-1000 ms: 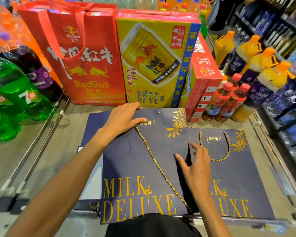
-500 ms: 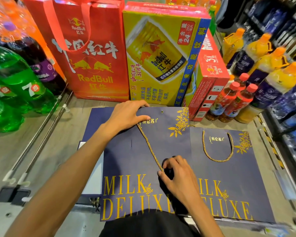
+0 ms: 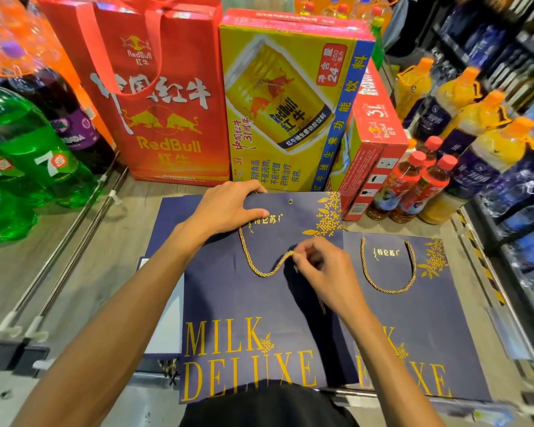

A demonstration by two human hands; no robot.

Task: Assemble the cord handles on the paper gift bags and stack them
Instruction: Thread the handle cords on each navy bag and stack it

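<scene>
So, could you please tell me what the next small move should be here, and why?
Probably lift the cord end to the empty hole and thread it: the right hand pinches that end, the left hand holds the bag, and the hole has nothing through it.

Single view, head-worn, wide-angle. Faces forward and steeply down onto the navy paper gift bags [image 3: 228, 303], which lie flat just below the lens. Near: left hand [image 3: 225, 208] and right hand [image 3: 324, 272] sit mid-frame; the twist of the gold cord [image 3: 259, 274] resolves. Far edge reaches the Red Bull carton [image 3: 290, 134]. Margins bow and blur, probably lens distortion.
</scene>
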